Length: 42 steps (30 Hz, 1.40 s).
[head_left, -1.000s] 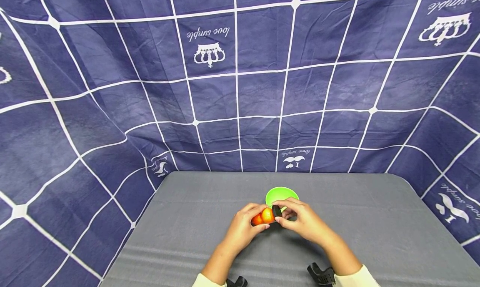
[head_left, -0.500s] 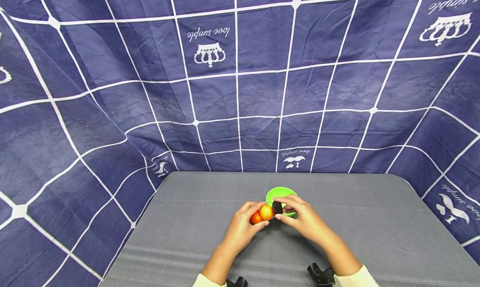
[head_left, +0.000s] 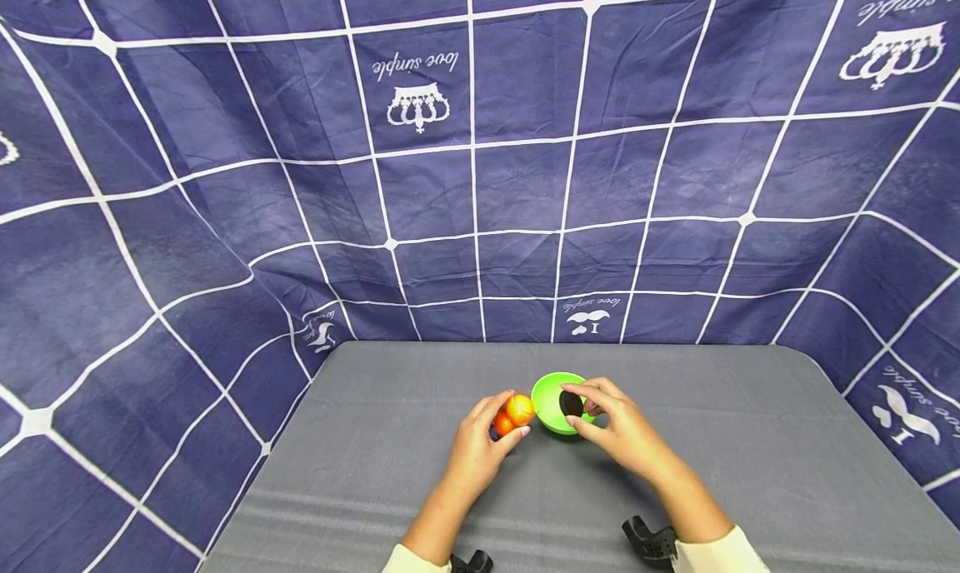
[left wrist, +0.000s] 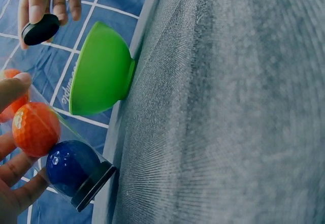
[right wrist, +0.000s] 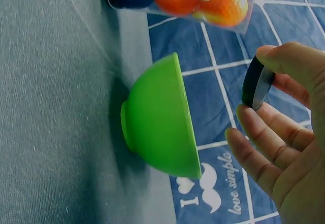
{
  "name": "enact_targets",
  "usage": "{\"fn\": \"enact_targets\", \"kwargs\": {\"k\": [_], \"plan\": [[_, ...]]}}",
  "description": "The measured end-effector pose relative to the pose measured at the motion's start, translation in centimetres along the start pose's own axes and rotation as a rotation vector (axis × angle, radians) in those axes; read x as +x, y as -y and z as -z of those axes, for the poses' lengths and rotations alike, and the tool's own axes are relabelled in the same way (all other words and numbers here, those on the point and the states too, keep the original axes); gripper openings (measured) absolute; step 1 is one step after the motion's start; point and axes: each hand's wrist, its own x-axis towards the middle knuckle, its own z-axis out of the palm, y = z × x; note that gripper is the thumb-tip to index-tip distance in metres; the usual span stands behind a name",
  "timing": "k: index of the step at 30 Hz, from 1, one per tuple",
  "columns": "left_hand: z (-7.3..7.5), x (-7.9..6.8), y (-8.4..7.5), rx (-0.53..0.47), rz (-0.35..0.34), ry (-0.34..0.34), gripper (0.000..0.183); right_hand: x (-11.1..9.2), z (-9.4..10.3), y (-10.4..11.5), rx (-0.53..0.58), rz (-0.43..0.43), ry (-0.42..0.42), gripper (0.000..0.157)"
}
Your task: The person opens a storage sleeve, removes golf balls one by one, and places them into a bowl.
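Observation:
My left hand (head_left: 472, 452) grips a clear plastic tube (right wrist: 246, 24) that leans with its open end up. Stacked in the tube are two orange dimpled balls, one (left wrist: 35, 129) in the middle and one near the mouth, above a dark blue ball (left wrist: 72, 167). A black cap (left wrist: 94, 186) covers the lower end. Between thumb and fingertips my right hand (head_left: 628, 438) pinches a round black lid (right wrist: 257, 84), apart from the tube. The lid is over the right part of a green bowl (right wrist: 160, 120), which stands upright on the table.
The grey cloth-covered table (head_left: 360, 473) reaches back to a blue curtain (head_left: 517, 190) with white grid lines. Blue curtain also hangs along both sides. Black wrist mounts (head_left: 651, 544) are on both forearms.
The black lid has come away from the tube's mouth and moved right with my right hand. My left hand has shifted slightly left with the tube and tipped it more upright.

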Motion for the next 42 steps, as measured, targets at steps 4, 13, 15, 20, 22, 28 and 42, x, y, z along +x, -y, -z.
{"fn": "enact_targets", "kwargs": {"k": [4,13,15,20,22,28,42], "plan": [[0.0,0.1,0.2,-0.009,0.047,-0.017,0.055,0.0,0.2,-0.7,-0.008,0.002,-0.022,0.043],[0.1,0.3,0.7,-0.065,0.105,-0.065,0.052,-0.3,1.0,-2.3,-0.023,-0.080,-0.027,0.041],[0.1,0.3,0.9,-0.073,0.120,-0.078,0.052,-0.4,1.1,-2.6,-0.021,-0.116,-0.022,0.041],[0.1,0.3,1.1,-0.085,0.163,-0.096,0.053,-0.8,1.4,-3.5,-0.032,-0.184,-0.011,0.040],[0.2,0.3,1.1,-0.092,0.186,-0.097,0.055,-0.9,1.6,-3.9,-0.047,-0.202,-0.008,0.039],[0.3,0.4,1.3,-0.189,0.266,-0.107,0.057,-1.2,2.0,-4.7,-0.067,-0.277,0.012,0.040],[0.4,0.3,1.6,-0.227,0.297,-0.119,0.058,-2.1,2.2,-6.3,-0.152,-0.346,0.049,0.040]]}}
